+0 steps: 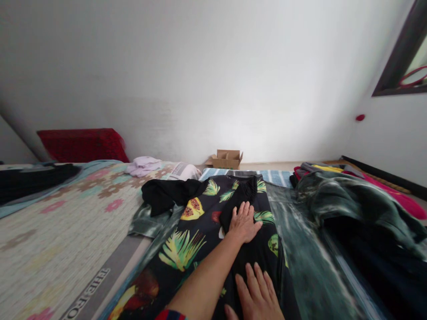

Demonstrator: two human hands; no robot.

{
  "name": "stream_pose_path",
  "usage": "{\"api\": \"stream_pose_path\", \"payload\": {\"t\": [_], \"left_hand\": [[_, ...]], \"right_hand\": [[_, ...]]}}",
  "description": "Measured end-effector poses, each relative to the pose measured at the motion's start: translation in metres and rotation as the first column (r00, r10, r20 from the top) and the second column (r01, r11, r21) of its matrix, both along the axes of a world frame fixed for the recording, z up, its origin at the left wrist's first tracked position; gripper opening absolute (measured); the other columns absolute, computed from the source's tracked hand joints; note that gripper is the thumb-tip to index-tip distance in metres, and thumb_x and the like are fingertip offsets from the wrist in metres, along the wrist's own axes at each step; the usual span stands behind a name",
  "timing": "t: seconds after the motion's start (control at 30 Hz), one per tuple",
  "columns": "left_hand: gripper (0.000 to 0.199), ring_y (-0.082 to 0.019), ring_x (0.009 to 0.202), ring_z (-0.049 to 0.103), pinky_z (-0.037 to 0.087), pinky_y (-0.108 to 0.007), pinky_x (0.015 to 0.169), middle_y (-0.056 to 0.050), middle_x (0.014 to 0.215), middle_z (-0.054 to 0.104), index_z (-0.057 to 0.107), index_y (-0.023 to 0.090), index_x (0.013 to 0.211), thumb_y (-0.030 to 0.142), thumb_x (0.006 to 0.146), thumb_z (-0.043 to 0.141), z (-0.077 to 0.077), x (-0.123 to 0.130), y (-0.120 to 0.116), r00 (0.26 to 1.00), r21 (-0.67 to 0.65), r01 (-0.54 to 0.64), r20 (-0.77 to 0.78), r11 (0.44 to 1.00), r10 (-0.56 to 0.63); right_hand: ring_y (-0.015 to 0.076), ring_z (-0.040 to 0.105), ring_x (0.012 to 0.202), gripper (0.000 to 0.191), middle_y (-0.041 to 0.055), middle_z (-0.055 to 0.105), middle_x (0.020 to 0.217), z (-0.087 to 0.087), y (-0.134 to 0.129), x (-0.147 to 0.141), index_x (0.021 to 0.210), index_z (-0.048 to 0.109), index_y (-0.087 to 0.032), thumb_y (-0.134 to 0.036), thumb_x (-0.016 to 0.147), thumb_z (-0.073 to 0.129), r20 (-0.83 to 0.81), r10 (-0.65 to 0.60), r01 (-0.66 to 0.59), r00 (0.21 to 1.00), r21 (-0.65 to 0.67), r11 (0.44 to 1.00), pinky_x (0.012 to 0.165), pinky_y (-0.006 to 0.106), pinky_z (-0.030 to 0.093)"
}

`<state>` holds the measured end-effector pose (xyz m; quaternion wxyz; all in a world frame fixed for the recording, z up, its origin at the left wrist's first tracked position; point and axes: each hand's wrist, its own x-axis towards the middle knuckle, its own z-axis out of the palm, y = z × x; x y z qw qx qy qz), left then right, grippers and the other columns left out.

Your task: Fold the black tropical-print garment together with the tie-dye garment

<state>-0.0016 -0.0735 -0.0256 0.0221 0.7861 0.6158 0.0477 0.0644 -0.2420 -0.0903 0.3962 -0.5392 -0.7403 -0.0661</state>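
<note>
A black garment (208, 231) printed with fruit and palm leaves lies spread out, its neckline pointing away from me. My left hand (243, 223) rests flat on it, fingers stretched over a plain black sleeve (248, 190) folded across the front. Nearer to me, my right hand (258, 293) lies palm down on the dark cloth, fingers extended; its wrist is out of frame. The other black sleeve (167, 192) sticks out to the left, bunched up. Underneath, a mottled grey-green garment (300, 249) shows on both sides.
A flowered bed cover (76, 222) stretches left, with a lilac cloth (144, 166) and dark clothes (30, 182) on it. Piled clothes (353, 195) lie on the right. An open cardboard box (228, 159) and a red item (83, 144) stand by the wall.
</note>
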Motion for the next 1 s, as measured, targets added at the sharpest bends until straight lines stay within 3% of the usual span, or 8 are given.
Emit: {"api": "stream_pose_path", "payload": {"t": [0.17, 0.3, 0.4, 0.57, 0.73, 0.83, 1.0], "left_hand": [[0.068, -0.023, 0.142, 0.01, 0.013, -0.044, 0.115, -0.01, 0.155, 0.018, 0.024, 0.013, 0.146, 0.054, 0.091, 0.023, 0.005, 0.003, -0.003, 1.0, 0.097, 0.005, -0.001, 0.995, -0.005], [0.06, -0.022, 0.142, 0.014, 0.014, -0.039, 0.114, -0.011, 0.153, 0.022, 0.028, 0.011, 0.144, 0.044, 0.094, 0.019, 0.014, 0.004, 0.007, 0.988, 0.167, -0.154, 0.029, 0.974, 0.151], [0.059, -0.022, 0.142, 0.014, 0.014, -0.038, 0.114, -0.012, 0.153, 0.022, 0.03, 0.008, 0.143, 0.04, 0.094, 0.019, 0.017, 0.004, 0.023, 0.973, 0.127, -0.231, 0.033, 0.965, 0.229], [0.065, -0.024, 0.143, 0.008, 0.011, -0.044, 0.114, -0.011, 0.155, 0.016, 0.028, 0.01, 0.144, 0.049, 0.092, 0.02, 0.012, 0.007, 0.047, 0.982, -0.011, -0.184, 0.043, 0.983, 0.184], [0.07, -0.026, 0.142, 0.013, 0.011, -0.048, 0.113, -0.012, 0.153, 0.022, 0.033, 0.01, 0.141, 0.055, 0.088, 0.026, 0.008, 0.009, 0.063, 0.98, -0.065, -0.187, 0.053, 0.98, 0.19], [0.071, -0.027, 0.141, 0.015, 0.016, -0.048, 0.112, -0.013, 0.152, 0.025, 0.035, 0.009, 0.14, 0.056, 0.087, 0.029, 0.007, 0.009, 0.069, 0.979, -0.052, -0.19, 0.072, 0.981, 0.193], [0.067, -0.028, 0.139, 0.019, 0.017, -0.049, 0.111, -0.014, 0.149, 0.031, 0.039, 0.011, 0.136, 0.056, 0.087, 0.031, 0.006, 0.011, 0.069, 0.977, -0.02, -0.186, 0.101, 0.982, 0.187]], "right_hand": [[0.0347, 0.055, 0.112, 0.042, 0.0136, 0.066, 0.114, 0.02, -0.005, 0.006, 0.096, 0.073, -0.021, -0.052, 0.075, 0.054, 0.034, 0.023, -0.023, 0.999, -0.005, 1.0, 0.093, 0.05, 0.042], [0.0345, 0.056, 0.111, 0.041, 0.0139, 0.066, 0.113, 0.027, -0.007, 0.005, 0.095, 0.074, -0.019, -0.049, 0.075, 0.055, 0.043, 0.006, -0.006, 0.999, -0.006, 1.0, 0.093, 0.048, 0.043], [0.0348, 0.056, 0.111, 0.04, 0.0141, 0.066, 0.113, 0.029, -0.009, 0.005, 0.095, 0.074, -0.018, -0.047, 0.074, 0.055, 0.043, -0.002, 0.003, 0.999, -0.014, 1.0, 0.092, 0.048, 0.043], [0.0352, 0.056, 0.111, 0.041, 0.014, 0.066, 0.114, 0.03, -0.009, 0.007, 0.096, 0.074, -0.019, -0.048, 0.075, 0.054, 0.047, 0.021, -0.019, 0.999, -0.03, 0.999, 0.094, 0.049, 0.043], [0.0353, 0.055, 0.114, 0.044, 0.0138, 0.065, 0.116, 0.026, -0.009, 0.008, 0.098, 0.074, -0.02, -0.052, 0.078, 0.05, 0.034, 0.035, -0.033, 0.999, -0.056, 0.998, 0.095, 0.05, 0.042], [0.0363, 0.053, 0.116, 0.046, 0.0145, 0.063, 0.118, 0.026, -0.011, 0.01, 0.099, 0.073, -0.019, -0.054, 0.078, 0.051, 0.044, 0.052, -0.047, 0.998, -0.111, 0.993, 0.097, 0.051, 0.04], [0.0357, 0.047, 0.122, 0.047, 0.0129, 0.058, 0.126, 0.042, -0.015, 0.019, 0.109, 0.07, -0.02, -0.051, 0.077, 0.058, 0.099, 0.122, -0.085, 0.988, -0.322, 0.943, 0.102, 0.05, 0.037]]}}
